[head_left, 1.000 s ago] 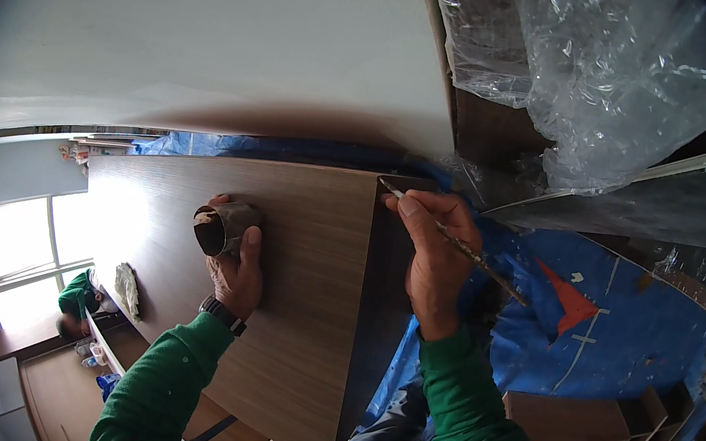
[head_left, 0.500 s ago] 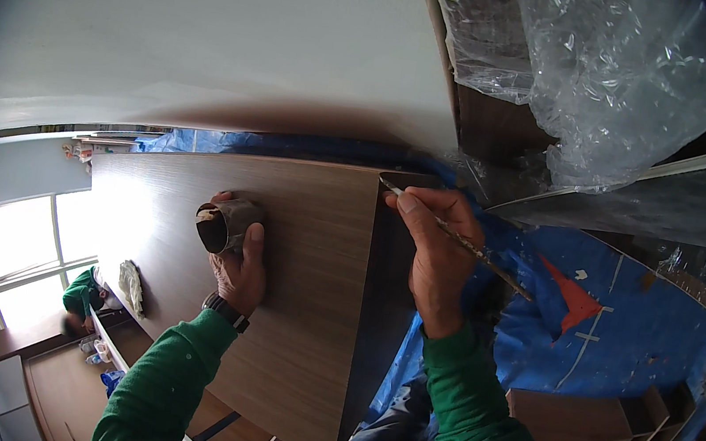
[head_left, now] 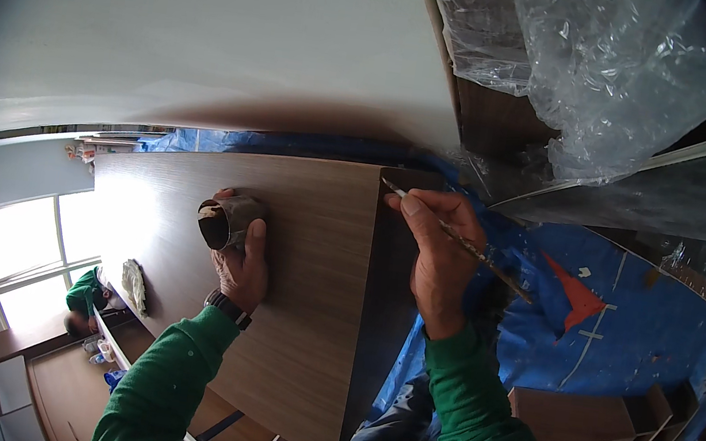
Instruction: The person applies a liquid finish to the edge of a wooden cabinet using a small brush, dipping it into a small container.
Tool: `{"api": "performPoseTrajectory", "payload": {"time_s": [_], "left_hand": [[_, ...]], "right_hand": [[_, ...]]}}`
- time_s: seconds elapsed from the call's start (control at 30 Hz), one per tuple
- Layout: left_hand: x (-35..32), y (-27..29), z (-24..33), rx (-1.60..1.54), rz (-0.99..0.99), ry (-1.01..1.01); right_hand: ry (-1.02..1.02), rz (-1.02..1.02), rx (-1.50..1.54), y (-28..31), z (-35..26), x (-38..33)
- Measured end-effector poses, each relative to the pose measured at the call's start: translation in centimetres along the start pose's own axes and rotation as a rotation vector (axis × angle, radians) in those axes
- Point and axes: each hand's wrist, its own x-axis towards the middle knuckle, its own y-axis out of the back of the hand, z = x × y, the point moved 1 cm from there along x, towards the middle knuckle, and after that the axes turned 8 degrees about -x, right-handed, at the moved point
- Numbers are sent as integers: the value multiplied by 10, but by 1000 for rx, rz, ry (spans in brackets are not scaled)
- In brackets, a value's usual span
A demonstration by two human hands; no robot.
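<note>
In my left hand (head_left: 243, 268) is a small stained cup (head_left: 239, 216), tipped so its dark mouth points left; the fingers wrap round it above the wood-grain panel (head_left: 306, 304). My right hand (head_left: 445, 255) pinches a thin paintbrush (head_left: 490, 264) like a pen. Its tip is at the panel's dark upright edge (head_left: 385, 314), near the far corner; whether it touches cannot be made out. The brush's handle, spotted with paint, slants back to the right past my fingers.
Blue sheeting (head_left: 549, 353) with a red patch (head_left: 573, 296) covers the right side. Clear plastic wrap (head_left: 621, 77) hangs at the upper right, beside the white wall (head_left: 217, 33). A person in green (head_left: 85, 292) bends near the window (head_left: 25, 240). A brown shelf unit (head_left: 576, 419) stands lower right.
The brush tip and my right hand have shifted very slightly. My left hand still holds the cup in nearly the same place.
</note>
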Motion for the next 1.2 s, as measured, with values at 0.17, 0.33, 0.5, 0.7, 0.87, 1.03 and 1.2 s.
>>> {"api": "performPoseTrajectory", "payload": {"time_s": [0.17,0.33,0.5,0.7,0.87,1.03,1.2], "left_hand": [[1,-3,5,-41,-7,17],[0,0,1,-9,7,6],[0,0,-2,-12,9,8],[0,-1,0,-29,14,22],[-2,-1,2,-30,13,67],[-1,1,-4,38,9,6],[0,0,-4,36,22,-4]], "right_hand": [[-16,-8,6,1,1,0],[-13,-21,18,0,1,-1],[-20,-24,16,1,1,-1],[-24,-16,8,1,-1,-5],[-28,-22,-14,3,0,-7],[-25,-22,-20,3,-1,-10],[-18,-24,-19,4,0,-13]]}}
